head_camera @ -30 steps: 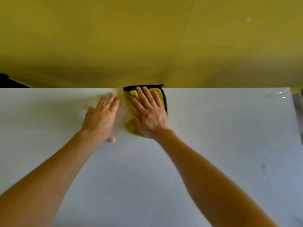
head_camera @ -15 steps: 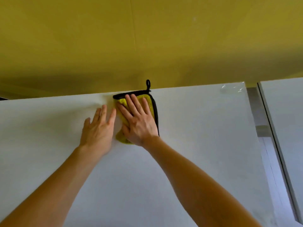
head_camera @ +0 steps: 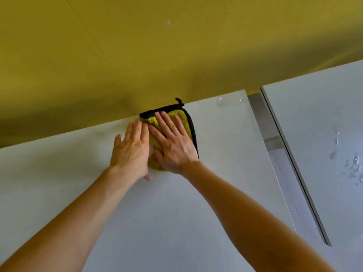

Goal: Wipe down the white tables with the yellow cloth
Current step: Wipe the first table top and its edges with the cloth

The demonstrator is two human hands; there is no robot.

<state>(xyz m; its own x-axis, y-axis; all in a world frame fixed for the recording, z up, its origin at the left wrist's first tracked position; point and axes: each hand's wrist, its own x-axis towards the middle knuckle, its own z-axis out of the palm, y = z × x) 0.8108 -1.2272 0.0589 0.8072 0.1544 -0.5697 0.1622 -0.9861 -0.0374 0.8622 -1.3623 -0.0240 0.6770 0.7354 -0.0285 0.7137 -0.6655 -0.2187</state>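
Along the far edge of the white table, by the yellow wall, the left hand lies flat on the tabletop with its fingers straight, just beside the yellow cloth. The right hand presses on the black-trimmed cloth, fingers spread and straight, curled round nothing. Further right, past a grey gap, a second white table carries scattered water droplets.

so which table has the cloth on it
The left table, at its far edge, with the right hand pressing the cloth flat. The right table shows only water drops.
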